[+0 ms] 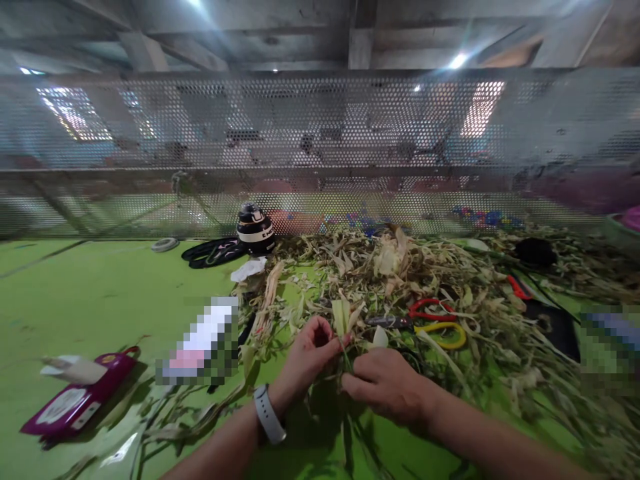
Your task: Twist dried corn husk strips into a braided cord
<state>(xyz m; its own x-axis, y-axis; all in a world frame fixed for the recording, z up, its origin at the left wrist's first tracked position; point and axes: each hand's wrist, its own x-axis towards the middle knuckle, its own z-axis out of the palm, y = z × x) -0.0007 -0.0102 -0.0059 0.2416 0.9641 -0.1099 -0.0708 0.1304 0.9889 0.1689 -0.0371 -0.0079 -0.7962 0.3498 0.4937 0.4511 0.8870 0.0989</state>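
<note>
Near the middle of the green table, my left hand (316,345), with a pale watch band on its wrist, pinches a small bundle of corn husk (342,317) between thumb and fingers. My right hand (383,383) is closed just to the right and slightly lower, at the husk strands that hang below the bundle; its fingertips are partly hidden. Behind my right hand lie scissors with red and yellow handles (440,333), their dark blades pointing left. A pile of dry husks (395,260) spreads behind and to the right of both hands.
A black bottle-like object (255,230) stands by the perforated metal screen (310,133). On the left lie a purple power strip (83,397) with a white plug, a blurred-out flat item (205,340) and a tape roll (165,245). A black cap-like item (535,252) rests at right.
</note>
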